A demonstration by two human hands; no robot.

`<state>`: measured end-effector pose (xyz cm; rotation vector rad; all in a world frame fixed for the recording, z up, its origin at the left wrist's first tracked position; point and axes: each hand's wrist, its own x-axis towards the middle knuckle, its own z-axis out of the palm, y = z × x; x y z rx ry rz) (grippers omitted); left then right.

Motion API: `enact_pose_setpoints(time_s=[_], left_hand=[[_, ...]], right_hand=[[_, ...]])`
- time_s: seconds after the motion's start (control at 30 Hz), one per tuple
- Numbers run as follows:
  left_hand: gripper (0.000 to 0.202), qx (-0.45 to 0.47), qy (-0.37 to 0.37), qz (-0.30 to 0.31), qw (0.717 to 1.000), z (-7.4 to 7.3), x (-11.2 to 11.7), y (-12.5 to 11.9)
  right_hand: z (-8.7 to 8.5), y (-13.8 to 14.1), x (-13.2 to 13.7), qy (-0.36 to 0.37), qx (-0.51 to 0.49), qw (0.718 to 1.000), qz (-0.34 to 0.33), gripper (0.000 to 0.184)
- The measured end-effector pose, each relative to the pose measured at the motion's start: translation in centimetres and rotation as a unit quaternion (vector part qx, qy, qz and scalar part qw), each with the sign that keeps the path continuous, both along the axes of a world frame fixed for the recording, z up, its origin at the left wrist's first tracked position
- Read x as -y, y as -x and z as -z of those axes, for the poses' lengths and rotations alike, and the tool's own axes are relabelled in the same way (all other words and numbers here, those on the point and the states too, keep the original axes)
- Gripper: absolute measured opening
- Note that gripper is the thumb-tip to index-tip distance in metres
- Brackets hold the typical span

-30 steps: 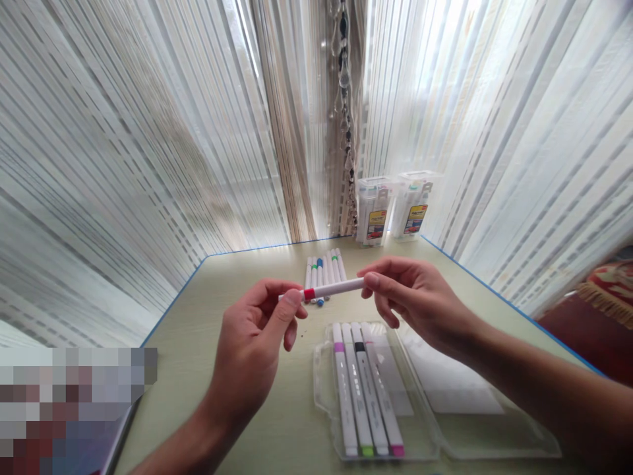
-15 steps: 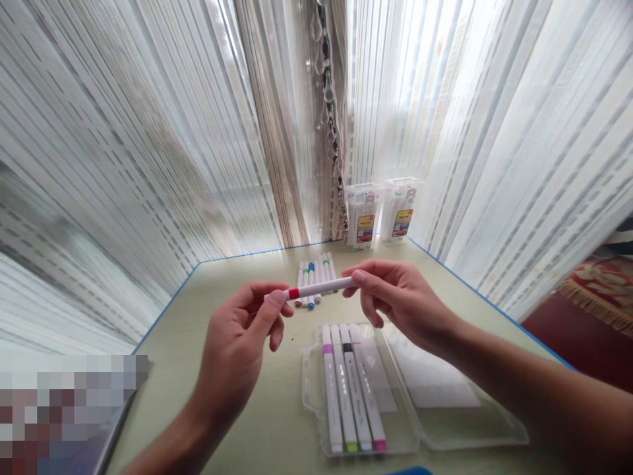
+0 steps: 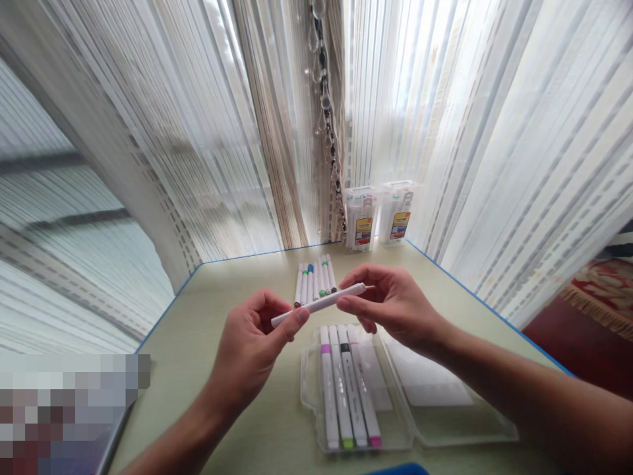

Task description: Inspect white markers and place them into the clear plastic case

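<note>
A white marker [image 3: 321,303] is held in the air, slanting up to the right, with a thin tip bare at its right end. My left hand [image 3: 257,336] pinches it near the left end between thumb and fingers. Around the tip end is my right hand [image 3: 390,303], closed, its thumb against the barrel and its fingers curled behind; whether a cap lies in them is hidden. Below the hands, an open clear plastic case [image 3: 366,432] holds several white markers [image 3: 351,382] with purple, green, black and pink marks.
Several more markers [image 3: 309,284] lie in a row on the pale table [image 3: 198,310] behind my hands. Two clear marker boxes [image 3: 361,221] stand at the back edge before string curtains [image 3: 212,165]. A blue object [image 3: 400,470] shows at the front edge.
The marker has tilted, its right end higher, and a bare tip now shows there. Its red band is out of sight. My left hand has shifted slightly right.
</note>
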<state>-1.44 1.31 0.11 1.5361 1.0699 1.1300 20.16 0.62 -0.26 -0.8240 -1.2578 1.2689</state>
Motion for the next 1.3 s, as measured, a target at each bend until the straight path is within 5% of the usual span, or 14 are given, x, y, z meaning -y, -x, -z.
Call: enact_pose_setpoints(time_s=[0.53, 1.3], left_hand=[[0.021, 0.193, 0.048, 0.032, 0.979, -0.6, 0.2, 0.7], [0.019, 0.18, 0.085, -0.041, 0.979, -0.4, -0.9, 0.7]], right_hand=[[0.4, -0.5, -0.2, 0.027, -0.027, 0.999, -0.001, 0.03], [-0.4, -0.6, -0.2, 0.006, -0.026, 0.999, 0.039, 0.021]])
